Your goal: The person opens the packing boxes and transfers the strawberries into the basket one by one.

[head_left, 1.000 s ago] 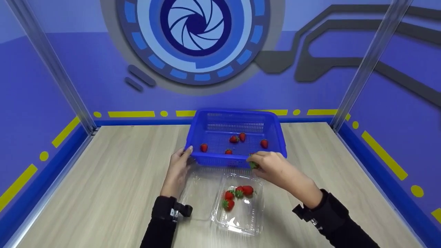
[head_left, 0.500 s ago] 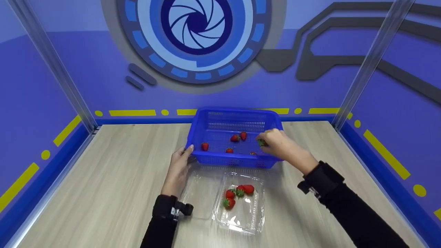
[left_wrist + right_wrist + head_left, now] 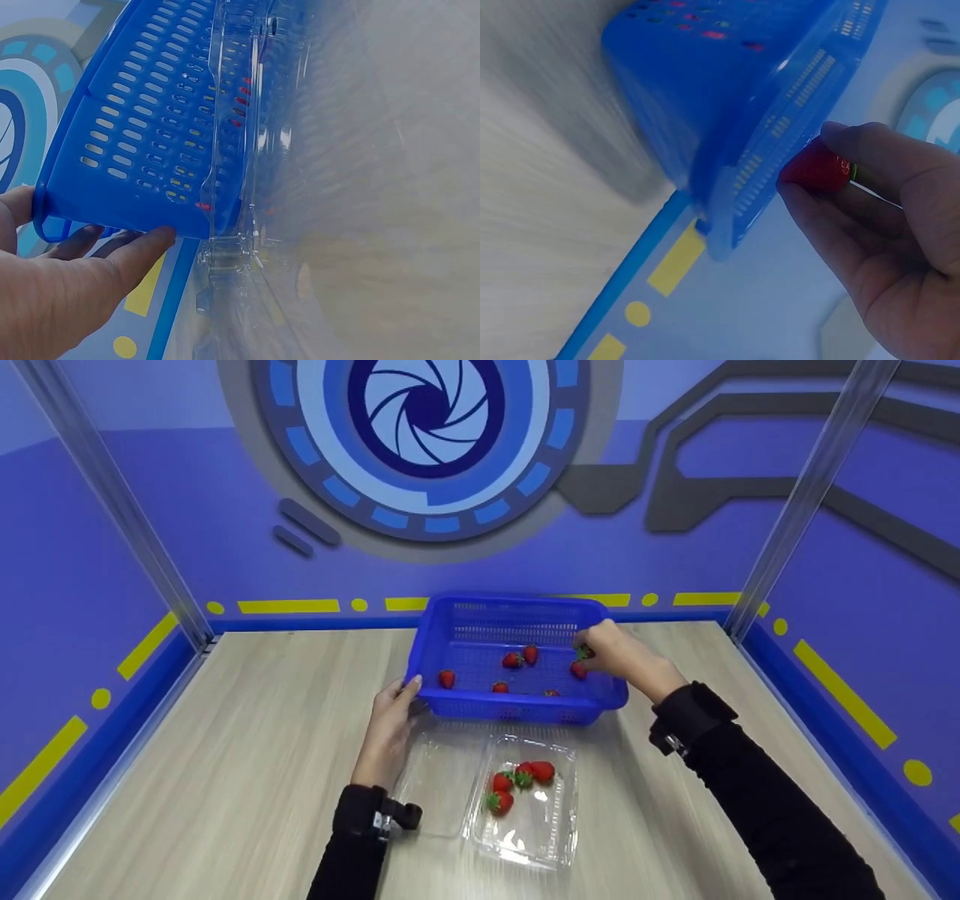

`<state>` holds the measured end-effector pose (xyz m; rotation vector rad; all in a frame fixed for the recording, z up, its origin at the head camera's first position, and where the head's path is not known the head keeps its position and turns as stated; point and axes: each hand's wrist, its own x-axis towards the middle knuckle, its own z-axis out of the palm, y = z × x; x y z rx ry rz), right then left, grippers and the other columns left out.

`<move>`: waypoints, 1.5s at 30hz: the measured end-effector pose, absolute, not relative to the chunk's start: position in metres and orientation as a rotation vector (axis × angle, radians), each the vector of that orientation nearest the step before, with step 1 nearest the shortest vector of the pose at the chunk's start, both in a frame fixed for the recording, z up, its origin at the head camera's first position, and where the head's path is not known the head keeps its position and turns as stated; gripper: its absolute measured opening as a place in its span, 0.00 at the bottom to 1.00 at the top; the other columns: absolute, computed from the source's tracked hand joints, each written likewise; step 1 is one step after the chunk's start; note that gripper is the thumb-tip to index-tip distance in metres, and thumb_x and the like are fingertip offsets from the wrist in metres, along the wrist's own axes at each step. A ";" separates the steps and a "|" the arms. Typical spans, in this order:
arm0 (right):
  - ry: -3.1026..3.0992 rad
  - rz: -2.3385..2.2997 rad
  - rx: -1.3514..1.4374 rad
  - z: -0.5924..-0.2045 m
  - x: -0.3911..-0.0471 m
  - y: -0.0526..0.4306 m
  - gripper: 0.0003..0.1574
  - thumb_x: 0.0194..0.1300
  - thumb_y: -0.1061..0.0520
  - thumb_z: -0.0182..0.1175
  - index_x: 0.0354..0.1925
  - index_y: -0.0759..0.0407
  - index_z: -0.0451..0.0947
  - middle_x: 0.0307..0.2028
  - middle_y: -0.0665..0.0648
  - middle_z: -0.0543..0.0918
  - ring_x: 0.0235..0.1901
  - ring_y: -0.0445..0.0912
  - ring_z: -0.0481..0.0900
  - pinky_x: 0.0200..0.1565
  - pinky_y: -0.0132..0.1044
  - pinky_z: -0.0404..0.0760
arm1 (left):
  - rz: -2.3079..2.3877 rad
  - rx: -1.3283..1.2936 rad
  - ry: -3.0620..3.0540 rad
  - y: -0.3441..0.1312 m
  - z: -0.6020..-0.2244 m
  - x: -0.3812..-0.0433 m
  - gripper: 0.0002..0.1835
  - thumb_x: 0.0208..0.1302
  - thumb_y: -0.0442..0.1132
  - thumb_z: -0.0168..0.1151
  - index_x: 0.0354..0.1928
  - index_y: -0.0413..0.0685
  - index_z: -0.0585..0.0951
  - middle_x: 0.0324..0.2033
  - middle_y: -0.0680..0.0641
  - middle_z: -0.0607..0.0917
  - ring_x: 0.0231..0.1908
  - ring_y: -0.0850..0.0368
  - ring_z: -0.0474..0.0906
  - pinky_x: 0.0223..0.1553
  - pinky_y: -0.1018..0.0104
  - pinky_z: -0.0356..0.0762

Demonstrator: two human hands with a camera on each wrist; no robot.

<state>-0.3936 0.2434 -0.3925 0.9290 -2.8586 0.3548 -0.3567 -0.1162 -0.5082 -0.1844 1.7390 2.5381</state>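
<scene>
A blue plastic basket [image 3: 517, 709] stands at the back of the table with several strawberries [image 3: 512, 660] on its floor. My left hand [image 3: 388, 724] grips its front left corner, the thumb on the rim and the fingers against the outer wall, as the left wrist view shows. Over the basket's right side, my right hand [image 3: 619, 652] pinches a strawberry [image 3: 821, 169] between thumb and fingers. Just below those fingertips in the head view shows a red strawberry [image 3: 577, 670]; whether it is the held one I cannot tell. Nearer me, an open clear plastic clamshell [image 3: 525, 836] holds several strawberries [image 3: 500, 802].
The clamshell's lid [image 3: 435, 802] lies flat on the left, close to my left wrist. Pale wood-grain table top [image 3: 247, 750] extends to both sides. Blue printed walls and metal posts [image 3: 810, 495] enclose the back and sides.
My right hand has moved from the basket's front edge, over the rim, up and right to the basket's right side. The left hand keeps its grip; the clamshell's strawberries stay put.
</scene>
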 end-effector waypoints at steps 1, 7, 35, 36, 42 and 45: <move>-2.857 0.350 0.927 -0.393 -0.394 0.245 0.15 0.56 0.66 0.74 0.24 0.64 0.74 0.19 0.49 0.66 0.21 0.42 0.62 0.25 0.34 0.63 | 2.538 -0.184 1.740 -0.116 -0.508 -0.357 0.27 0.77 0.43 0.57 0.71 0.35 0.69 0.67 0.31 0.73 0.62 0.43 0.76 0.67 0.47 0.70; -2.850 0.271 0.924 -0.396 -0.392 0.248 0.19 0.59 0.65 0.72 0.21 0.59 0.70 0.19 0.47 0.61 0.20 0.41 0.59 0.24 0.33 0.58 | 2.552 -0.140 1.715 -0.116 -0.508 -0.357 0.30 0.77 0.43 0.57 0.72 0.34 0.66 0.68 0.31 0.71 0.64 0.43 0.74 0.68 0.47 0.69; -2.842 0.266 0.964 -0.397 -0.388 0.249 0.07 0.56 0.71 0.69 0.37 0.68 0.86 0.36 0.63 0.88 0.37 0.55 0.86 0.39 0.49 0.87 | 2.574 -0.165 1.700 -0.114 -0.509 -0.357 0.29 0.76 0.43 0.58 0.71 0.33 0.68 0.67 0.31 0.72 0.60 0.45 0.76 0.66 0.47 0.71; -2.840 0.261 0.964 -0.397 -0.387 0.249 0.08 0.56 0.71 0.68 0.37 0.68 0.86 0.36 0.63 0.88 0.37 0.56 0.86 0.40 0.49 0.86 | 2.573 -0.160 1.706 -0.114 -0.509 -0.357 0.29 0.76 0.43 0.58 0.71 0.33 0.68 0.67 0.31 0.72 0.60 0.46 0.76 0.66 0.47 0.71; -2.879 0.257 0.937 -0.397 -0.386 0.248 0.10 0.55 0.72 0.66 0.39 0.70 0.86 0.38 0.65 0.88 0.39 0.58 0.87 0.41 0.50 0.87 | 2.583 -0.159 1.702 -0.114 -0.509 -0.357 0.28 0.76 0.42 0.58 0.70 0.34 0.69 0.66 0.31 0.73 0.58 0.46 0.78 0.65 0.47 0.72; -2.894 0.266 0.930 -0.398 -0.385 0.248 0.12 0.55 0.73 0.65 0.40 0.71 0.86 0.39 0.66 0.88 0.41 0.58 0.86 0.42 0.50 0.87 | 2.583 -0.167 1.700 -0.114 -0.510 -0.357 0.27 0.76 0.42 0.58 0.70 0.34 0.70 0.66 0.30 0.73 0.58 0.46 0.78 0.65 0.46 0.72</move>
